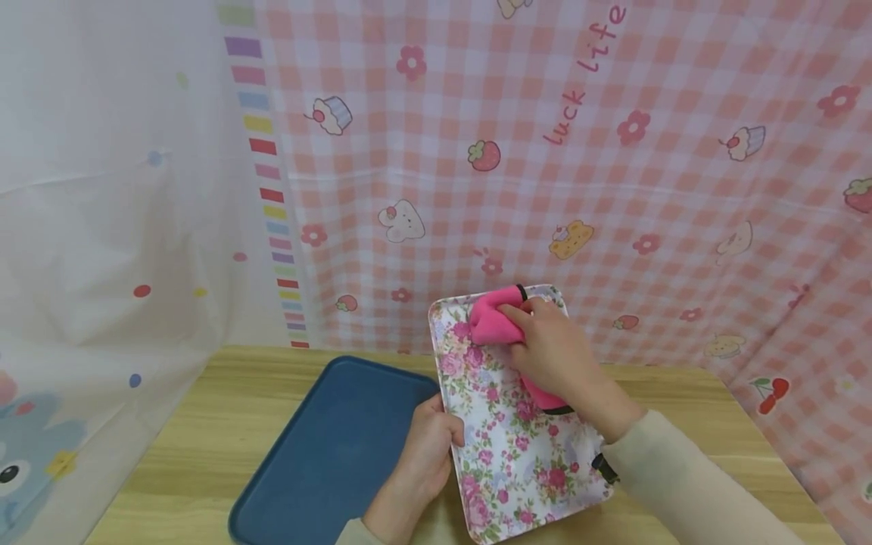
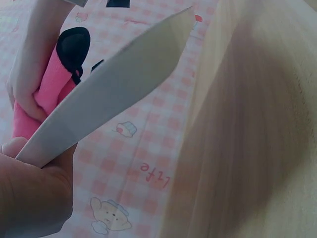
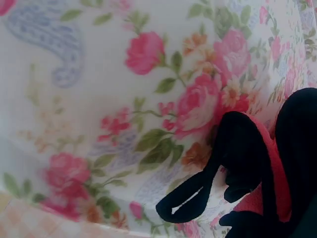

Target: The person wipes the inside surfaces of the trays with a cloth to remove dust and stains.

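Note:
A white tray with a pink rose print [image 1: 493,462] is held up at a tilt, its patterned face towards me. My left hand [image 1: 425,450] grips its left edge, thumb over the front. With my right hand [image 1: 555,352] I pinch a bright pink cloth [image 1: 492,319] with black edging against the upper part of that face. In the left wrist view the tray's plain pale back [image 2: 114,84] shows nearly edge-on. The cloth's black trim and hanging loop [image 3: 183,203] appear close up in the right wrist view, where the right hand is hidden.
A dark blue tray [image 1: 327,446] lies flat on the wood-grain table [image 1: 197,431], left of the floral tray and partly behind the left hand. Behind the table hangs a pink checked cloth [image 1: 436,227]; a white printed sheet [image 1: 88,227] hangs on the left.

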A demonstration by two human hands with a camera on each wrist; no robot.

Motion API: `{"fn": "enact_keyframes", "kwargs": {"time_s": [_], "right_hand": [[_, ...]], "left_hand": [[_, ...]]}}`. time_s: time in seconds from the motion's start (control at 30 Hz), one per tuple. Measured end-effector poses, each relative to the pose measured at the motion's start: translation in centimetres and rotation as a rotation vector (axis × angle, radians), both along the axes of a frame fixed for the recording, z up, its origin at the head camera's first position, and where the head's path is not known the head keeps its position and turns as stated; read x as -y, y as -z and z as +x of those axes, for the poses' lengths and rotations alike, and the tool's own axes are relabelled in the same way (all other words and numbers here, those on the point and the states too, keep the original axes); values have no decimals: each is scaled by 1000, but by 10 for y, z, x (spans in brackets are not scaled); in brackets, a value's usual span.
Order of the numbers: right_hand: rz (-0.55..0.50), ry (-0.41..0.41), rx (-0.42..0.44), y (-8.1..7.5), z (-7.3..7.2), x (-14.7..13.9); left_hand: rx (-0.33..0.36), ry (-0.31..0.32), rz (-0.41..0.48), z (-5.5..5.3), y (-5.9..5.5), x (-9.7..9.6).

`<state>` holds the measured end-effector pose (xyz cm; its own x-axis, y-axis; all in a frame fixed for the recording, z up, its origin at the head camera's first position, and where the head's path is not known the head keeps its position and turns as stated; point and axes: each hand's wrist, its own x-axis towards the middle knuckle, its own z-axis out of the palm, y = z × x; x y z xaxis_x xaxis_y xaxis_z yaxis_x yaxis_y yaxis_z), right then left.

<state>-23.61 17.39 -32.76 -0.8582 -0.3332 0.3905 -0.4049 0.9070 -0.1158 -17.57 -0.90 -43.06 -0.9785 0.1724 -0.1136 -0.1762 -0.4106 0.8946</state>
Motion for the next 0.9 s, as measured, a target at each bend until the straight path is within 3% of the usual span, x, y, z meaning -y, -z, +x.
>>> {"fn": "enact_keyframes", "kwargs": {"time_s": [0.47,0.77,0.9], "right_hand": [[57,-86,-36,24,27,-15],[72,-185,-146,54,52,-23],[88,-207,-146,63,62,-27]], "left_hand": [[13,3,-25,0,1,3],[9,-9,-30,0,2,2],[13,-15,-37,-1,1,2]]}}
